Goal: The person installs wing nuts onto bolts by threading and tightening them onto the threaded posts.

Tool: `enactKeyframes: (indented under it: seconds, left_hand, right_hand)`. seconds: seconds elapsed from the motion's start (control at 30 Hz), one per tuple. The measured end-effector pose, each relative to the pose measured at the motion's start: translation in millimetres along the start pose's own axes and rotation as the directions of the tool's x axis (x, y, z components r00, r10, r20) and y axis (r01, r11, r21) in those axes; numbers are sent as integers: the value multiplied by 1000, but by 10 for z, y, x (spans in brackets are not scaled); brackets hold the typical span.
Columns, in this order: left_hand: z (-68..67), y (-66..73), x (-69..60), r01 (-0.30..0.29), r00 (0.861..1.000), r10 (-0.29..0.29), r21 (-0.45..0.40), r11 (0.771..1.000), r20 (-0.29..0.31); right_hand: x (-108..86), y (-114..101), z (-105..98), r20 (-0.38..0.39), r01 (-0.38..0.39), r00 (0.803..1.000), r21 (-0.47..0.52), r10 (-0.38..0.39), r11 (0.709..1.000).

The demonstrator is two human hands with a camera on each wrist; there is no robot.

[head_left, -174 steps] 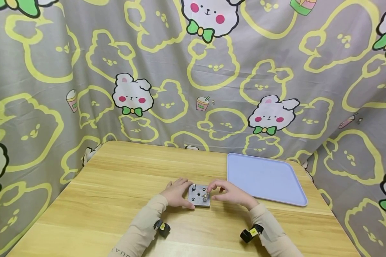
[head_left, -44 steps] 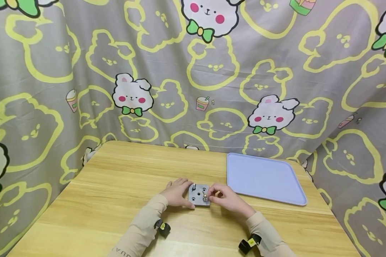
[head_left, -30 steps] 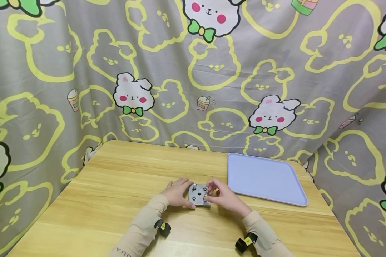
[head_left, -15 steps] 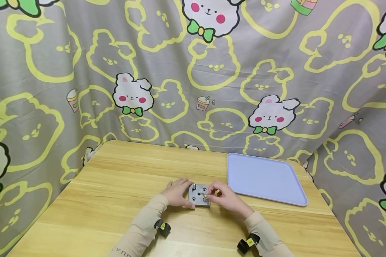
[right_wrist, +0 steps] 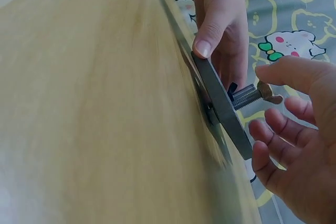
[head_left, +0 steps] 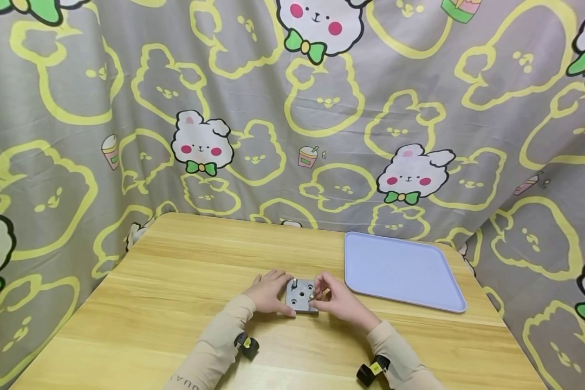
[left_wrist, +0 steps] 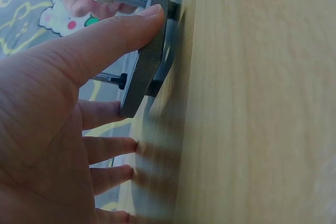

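Note:
A square grey metal plate [head_left: 300, 306] with several holes sits near the table's middle. My left hand [head_left: 267, 293] holds it by its edges, thumb on the near side; its other fingertips touch the table in the left wrist view. A bolt [head_left: 294, 283] stands up at the plate's far left. At the right side another bolt [right_wrist: 245, 96] carries a brass-coloured wing nut [right_wrist: 269, 93]. My right hand [head_left: 338, 299] is at this nut: the thumb touches one wing, and the other fingers are loosely bent and apart from it in the right wrist view.
A pale blue tray [head_left: 404, 271] lies at the back right of the wooden table [head_left: 200, 249], to the right of my hands. A grey patterned curtain [head_left: 263, 108] hangs behind and around the table.
My right hand came closer to the wing nut, and its fingers have since closed and spread there repeatedly. Half a second ago thumb and finger were together; now they are apart. My left hand stays put.

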State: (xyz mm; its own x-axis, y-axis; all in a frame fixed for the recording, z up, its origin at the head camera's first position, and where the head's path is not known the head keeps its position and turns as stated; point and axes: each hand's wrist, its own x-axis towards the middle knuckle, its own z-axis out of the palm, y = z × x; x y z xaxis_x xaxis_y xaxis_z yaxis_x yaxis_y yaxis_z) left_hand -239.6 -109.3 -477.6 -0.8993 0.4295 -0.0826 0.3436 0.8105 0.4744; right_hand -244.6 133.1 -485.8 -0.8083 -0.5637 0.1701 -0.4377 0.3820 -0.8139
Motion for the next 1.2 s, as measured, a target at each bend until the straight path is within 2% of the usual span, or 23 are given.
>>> enactKeyframes:
  seconds: [0.1, 0.33, 0.47, 0.77, 1.2]
  left_hand:
    - [-2, 3, 3, 3, 1000, -3, 2, 1000, 1]
    - [-12, 13, 0, 7, 1000, -7, 5, 1000, 6]
    - [-11, 7, 2, 5, 1000, -5, 16, 1000, 6]
    - [1, -18, 0, 3, 1000, -3, 15, 1000, 0]
    - [-1, 6, -8, 0, 1000, 0, 4, 1000, -2]
  right_hand:
    - [-2, -51, 6, -8, -4, 1000, 12, 4, 1000]
    - [-48, -254, -52, 4, 47, 999, -28, -47, 999]
    - [-66, -165, -69, -2, 41, 999, -64, -41, 997]
    - [-81, -64, -110, 31, 92, 995, -86, -90, 992]
    - [13, -50, -53, 16, 15, 1000, -14, -15, 1000]
